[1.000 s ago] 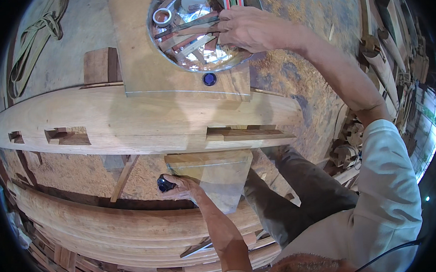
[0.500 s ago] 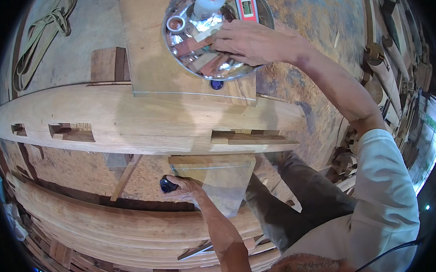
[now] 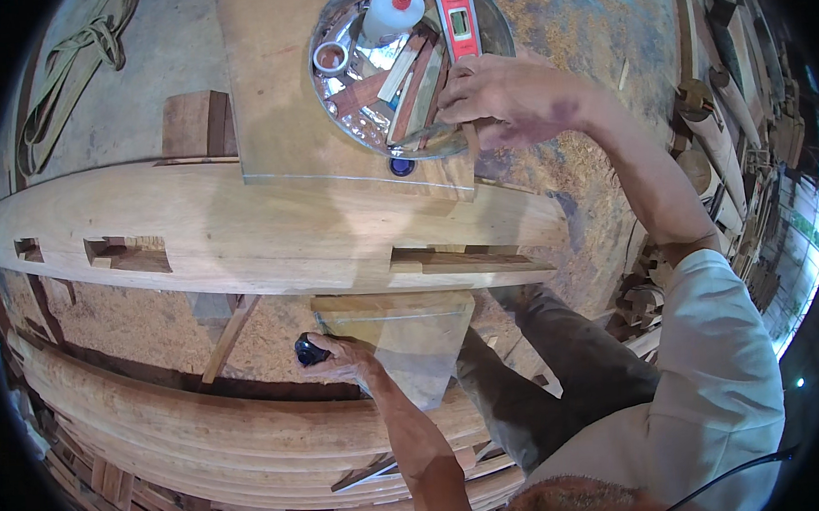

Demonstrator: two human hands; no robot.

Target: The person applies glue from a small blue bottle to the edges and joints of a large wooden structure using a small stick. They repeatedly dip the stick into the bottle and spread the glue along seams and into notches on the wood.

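Note:
My left hand is closed around a small black rounded object beside the lower wooden board; its kind is unclear. My right hand is at the right rim of a round metal basin, fingers curled. A tan sliver shows under those fingers, but what they grip is mostly hidden. Inside the basin lie several wooden strips, a white bottle with a red cap, a roll of tape and a red spirit level leaning over the rim.
A long shaped timber with cut mortises runs across the middle. The basin rests on a flat board, with a dark blue round thing near it. A wood block, a strap and stacked timbers lie around.
My right hand has moved right and down, from over the wooden strips to the basin's rim, uncovering the strips. My left hand keeps hold of the black object, nearly still.

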